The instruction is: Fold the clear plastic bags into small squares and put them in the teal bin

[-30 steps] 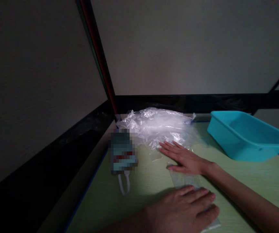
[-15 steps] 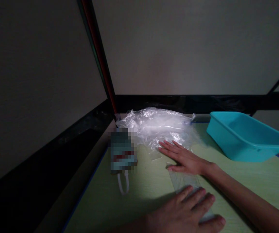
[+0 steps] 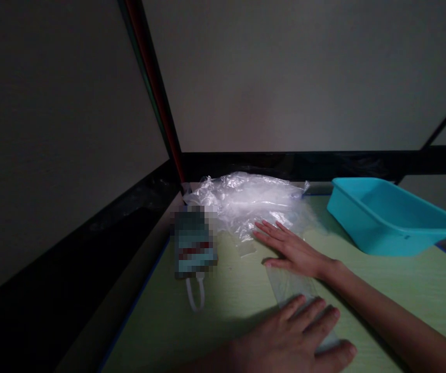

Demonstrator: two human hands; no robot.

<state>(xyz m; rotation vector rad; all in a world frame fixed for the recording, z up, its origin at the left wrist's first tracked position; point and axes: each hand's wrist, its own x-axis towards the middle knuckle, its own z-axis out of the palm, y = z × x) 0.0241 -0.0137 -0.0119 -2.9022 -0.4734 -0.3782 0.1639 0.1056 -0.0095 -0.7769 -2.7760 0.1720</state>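
A thin clear plastic bag (image 3: pixel 290 284) lies flat on the pale green table (image 3: pixel 223 290). My left hand (image 3: pixel 292 331) rests over its near end, palm down with the fingers spread. At the bag's far end my right hand (image 3: pixel 292 249) lies flat, its fingers stretched out to the left. The right fingertips reach the edge of a crumpled heap of clear plastic (image 3: pixel 246 199). Both hands hide parts of the flat bag, and neither grips anything.
A turquoise plastic basin (image 3: pixel 378 223) stands at the back right. At the left edge lies a pixelated, blurred-out item (image 3: pixel 195 243) with a white loop (image 3: pixel 196 295). Walls (image 3: pixel 285 77) close off the back and left.
Both hands keep their places on the bag. The whole view has shifted slightly; nothing on the table has visibly moved.
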